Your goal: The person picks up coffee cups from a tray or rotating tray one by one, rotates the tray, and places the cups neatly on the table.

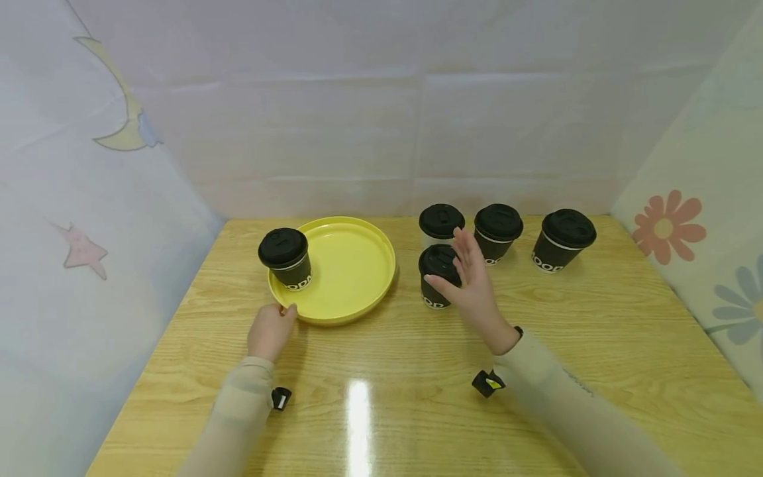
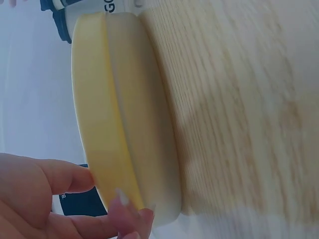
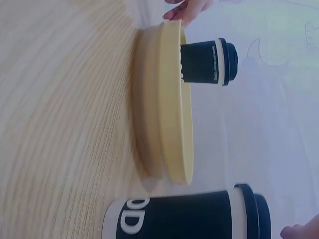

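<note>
My left hand (image 1: 271, 332) pinches the near left rim of a round yellow tray (image 1: 352, 265), its thumb and fingers on either side of the edge in the left wrist view. On the tray's left part stands a black paper cup (image 1: 292, 273) with a black lid. My right hand (image 1: 477, 298) is held up with fingers extended and thumb spread, beside the nearest lidded coffee cup (image 1: 434, 295) right of the tray. In the right wrist view a thumb tip (image 3: 299, 232) shows apart from that cup's lid (image 3: 253, 214).
Behind the nearest cup stand another lidded cup (image 1: 441, 222), partly hidden, a second one (image 1: 491, 250) and a third (image 1: 551, 253) farther right. All are on the wooden table (image 1: 417, 384). Patterned cloth walls (image 1: 357, 132) close off the back and both sides.
</note>
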A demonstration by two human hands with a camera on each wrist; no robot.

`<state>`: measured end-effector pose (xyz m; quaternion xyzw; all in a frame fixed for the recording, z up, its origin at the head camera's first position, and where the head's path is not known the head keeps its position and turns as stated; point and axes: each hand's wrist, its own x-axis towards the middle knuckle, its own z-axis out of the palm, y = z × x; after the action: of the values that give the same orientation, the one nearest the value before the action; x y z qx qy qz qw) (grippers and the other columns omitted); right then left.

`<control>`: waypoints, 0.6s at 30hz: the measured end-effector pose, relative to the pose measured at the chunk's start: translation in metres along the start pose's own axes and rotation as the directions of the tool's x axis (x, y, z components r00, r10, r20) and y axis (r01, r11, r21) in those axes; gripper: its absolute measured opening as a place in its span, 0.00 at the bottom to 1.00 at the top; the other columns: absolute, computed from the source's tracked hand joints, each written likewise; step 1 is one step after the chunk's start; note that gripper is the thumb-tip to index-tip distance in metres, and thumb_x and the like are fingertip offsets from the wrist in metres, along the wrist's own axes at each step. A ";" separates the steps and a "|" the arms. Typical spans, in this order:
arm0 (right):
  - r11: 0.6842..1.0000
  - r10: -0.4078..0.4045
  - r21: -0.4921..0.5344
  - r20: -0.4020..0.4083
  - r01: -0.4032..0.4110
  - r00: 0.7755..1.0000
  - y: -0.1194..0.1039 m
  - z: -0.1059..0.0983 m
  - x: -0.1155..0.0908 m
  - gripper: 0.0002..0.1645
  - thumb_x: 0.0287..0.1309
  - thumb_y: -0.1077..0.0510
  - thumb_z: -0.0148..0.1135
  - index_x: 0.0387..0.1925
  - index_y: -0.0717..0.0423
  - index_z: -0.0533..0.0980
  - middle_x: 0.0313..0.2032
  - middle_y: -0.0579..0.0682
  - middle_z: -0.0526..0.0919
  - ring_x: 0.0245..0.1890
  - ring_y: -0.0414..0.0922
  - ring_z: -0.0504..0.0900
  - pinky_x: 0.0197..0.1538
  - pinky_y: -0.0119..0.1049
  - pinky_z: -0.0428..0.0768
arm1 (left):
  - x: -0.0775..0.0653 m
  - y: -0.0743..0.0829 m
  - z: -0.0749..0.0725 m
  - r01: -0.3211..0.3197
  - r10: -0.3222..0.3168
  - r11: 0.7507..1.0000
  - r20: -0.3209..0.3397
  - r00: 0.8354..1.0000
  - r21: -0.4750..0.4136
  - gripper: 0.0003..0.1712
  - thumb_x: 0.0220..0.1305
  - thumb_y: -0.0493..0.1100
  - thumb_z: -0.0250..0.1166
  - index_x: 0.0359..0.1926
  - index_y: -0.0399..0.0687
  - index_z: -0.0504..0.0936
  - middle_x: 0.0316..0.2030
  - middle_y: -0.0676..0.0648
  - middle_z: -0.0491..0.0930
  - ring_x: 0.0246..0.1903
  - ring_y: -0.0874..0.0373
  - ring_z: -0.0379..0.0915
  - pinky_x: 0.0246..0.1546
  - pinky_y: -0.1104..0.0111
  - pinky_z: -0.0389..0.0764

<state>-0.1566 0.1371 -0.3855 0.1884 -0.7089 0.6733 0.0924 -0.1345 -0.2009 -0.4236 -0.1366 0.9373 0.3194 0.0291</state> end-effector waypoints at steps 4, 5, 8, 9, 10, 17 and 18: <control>1.000 -0.019 0.009 0.049 0.018 0.999 -0.002 0.013 0.000 0.55 0.56 0.77 0.60 0.75 0.62 0.39 0.74 0.59 0.44 0.74 0.55 0.45 0.72 0.52 0.47 | -0.002 0.001 0.001 -0.005 0.005 1.000 0.000 1.000 0.020 0.20 0.70 0.48 0.50 0.21 0.45 0.66 0.22 0.45 0.67 0.22 0.51 0.64 0.22 0.64 0.63; 1.000 -0.022 0.016 0.063 0.021 0.998 -0.003 0.016 0.000 0.55 0.56 0.76 0.61 0.75 0.63 0.39 0.74 0.59 0.44 0.74 0.55 0.46 0.72 0.52 0.47 | -0.002 0.001 0.001 -0.003 0.003 1.000 0.003 1.000 0.020 0.20 0.70 0.48 0.50 0.21 0.45 0.66 0.22 0.44 0.68 0.22 0.51 0.64 0.22 0.64 0.64; 0.999 -0.034 0.043 0.109 0.029 0.993 -0.003 0.027 -0.001 0.55 0.57 0.71 0.65 0.74 0.66 0.39 0.74 0.61 0.45 0.73 0.57 0.47 0.71 0.54 0.48 | -0.002 0.001 0.001 0.000 0.000 1.000 0.002 1.000 0.016 0.21 0.71 0.49 0.50 0.22 0.43 0.69 0.23 0.44 0.70 0.23 0.51 0.66 0.22 0.63 0.65; 0.998 -0.036 0.049 0.124 0.030 0.992 -0.003 0.030 -0.001 0.56 0.57 0.69 0.66 0.74 0.66 0.39 0.74 0.62 0.45 0.73 0.58 0.47 0.71 0.55 0.48 | -0.002 0.001 0.000 0.001 -0.001 1.000 0.000 1.000 0.011 0.21 0.71 0.50 0.50 0.23 0.42 0.70 0.23 0.43 0.71 0.23 0.51 0.66 0.22 0.63 0.65; 0.998 -0.034 0.050 0.136 0.028 0.990 -0.002 0.034 -0.001 0.56 0.57 0.67 0.67 0.74 0.67 0.39 0.74 0.62 0.46 0.73 0.58 0.48 0.71 0.55 0.49 | -0.001 0.001 0.000 0.001 -0.001 1.000 -0.004 1.000 0.006 0.21 0.71 0.50 0.50 0.24 0.41 0.71 0.24 0.43 0.71 0.23 0.51 0.66 0.22 0.63 0.66; 1.000 0.013 0.003 0.199 -0.014 0.980 0.009 0.063 0.003 0.54 0.57 0.68 0.67 0.74 0.68 0.42 0.73 0.64 0.48 0.72 0.61 0.51 0.69 0.58 0.51 | 0.003 0.001 -0.003 0.011 -0.012 1.000 -0.024 1.000 -0.008 0.23 0.73 0.50 0.49 0.25 0.39 0.73 0.22 0.43 0.71 0.22 0.51 0.66 0.21 0.63 0.65; 1.000 0.024 0.001 0.210 -0.024 0.977 0.011 0.066 0.004 0.54 0.58 0.68 0.66 0.74 0.67 0.42 0.73 0.64 0.49 0.72 0.61 0.51 0.69 0.58 0.51 | 0.004 0.001 -0.003 0.014 -0.014 1.000 -0.024 1.000 -0.005 0.23 0.73 0.50 0.49 0.24 0.40 0.72 0.22 0.43 0.71 0.21 0.51 0.66 0.21 0.63 0.65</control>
<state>-0.1569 0.0710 -0.3990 0.2500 -0.7157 0.6520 0.0087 -0.1384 -0.2032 -0.4215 -0.1470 0.9359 0.3196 0.0196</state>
